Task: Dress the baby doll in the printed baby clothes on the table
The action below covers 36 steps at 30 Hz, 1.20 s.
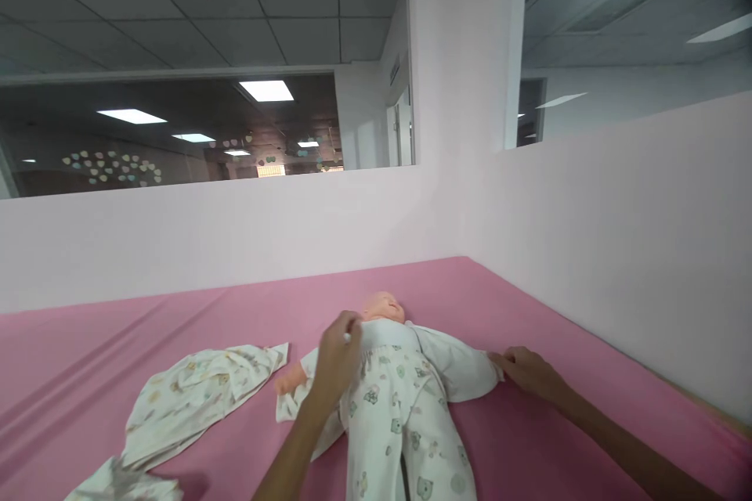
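Observation:
A baby doll (385,305) lies on its back on the pink bed sheet (176,329), dressed in white printed pants (393,423) and a white top. My left hand (336,360) is closed, pinching the pants' waistband near the doll's chest. My right hand (526,372) rests on the end of the doll's outstretched sleeve (464,368), fingers curled round the cuff. The doll's other bare hand (291,381) sticks out to the left.
A loose white printed garment (193,399) lies crumpled on the sheet at the left. Pale pink partition walls (616,250) close off the bed at the back and right. A dark window runs above the back wall.

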Each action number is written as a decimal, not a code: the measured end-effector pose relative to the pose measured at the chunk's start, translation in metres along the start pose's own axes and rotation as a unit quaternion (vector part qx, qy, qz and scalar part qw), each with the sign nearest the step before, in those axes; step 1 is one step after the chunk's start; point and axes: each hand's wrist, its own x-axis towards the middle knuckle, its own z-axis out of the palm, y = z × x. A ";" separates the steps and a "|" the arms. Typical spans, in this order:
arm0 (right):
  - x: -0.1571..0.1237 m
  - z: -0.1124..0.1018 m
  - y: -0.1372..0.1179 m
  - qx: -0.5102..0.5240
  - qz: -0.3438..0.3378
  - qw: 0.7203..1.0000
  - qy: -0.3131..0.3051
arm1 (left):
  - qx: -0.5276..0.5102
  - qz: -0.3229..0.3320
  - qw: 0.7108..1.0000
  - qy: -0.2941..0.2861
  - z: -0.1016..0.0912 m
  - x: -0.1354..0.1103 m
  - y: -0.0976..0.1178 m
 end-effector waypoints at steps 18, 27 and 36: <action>0.026 -0.049 0.062 -0.067 0.116 0.990 0.046 | 0.378 0.169 0.846 -0.337 0.106 0.031 0.059; 0.011 -0.025 0.006 -0.101 0.029 0.991 0.086 | 0.403 0.175 0.837 -0.327 0.122 0.031 0.060; -0.014 0.022 -0.068 -0.107 -0.072 0.989 0.069 | 0.389 0.204 0.830 -0.344 0.175 0.020 0.063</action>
